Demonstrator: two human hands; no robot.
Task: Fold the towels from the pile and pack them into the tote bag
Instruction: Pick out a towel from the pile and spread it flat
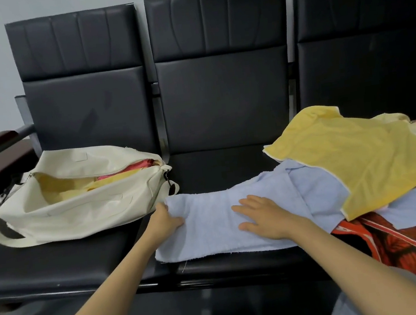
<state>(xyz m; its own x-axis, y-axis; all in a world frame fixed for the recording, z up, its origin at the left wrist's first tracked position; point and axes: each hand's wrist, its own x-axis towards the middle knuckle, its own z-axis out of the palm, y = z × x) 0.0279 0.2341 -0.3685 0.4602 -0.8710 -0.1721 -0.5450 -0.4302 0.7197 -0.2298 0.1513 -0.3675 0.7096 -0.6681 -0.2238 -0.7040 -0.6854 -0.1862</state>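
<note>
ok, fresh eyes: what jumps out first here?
The bright yellow towel tops the pile on the right seat. On the middle seat the left hand grips the end of the blue towel while the right hand presses flat on it. The cream tote bag lies unzipped on the left seat, yellow and pink cloth inside.

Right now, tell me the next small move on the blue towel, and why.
Probably draw the blue towel leftwards until it comes free, before any fold. The left hand grips its left end and the right hand lies flat on its middle, but its right end lies under the yellow towel.
</note>
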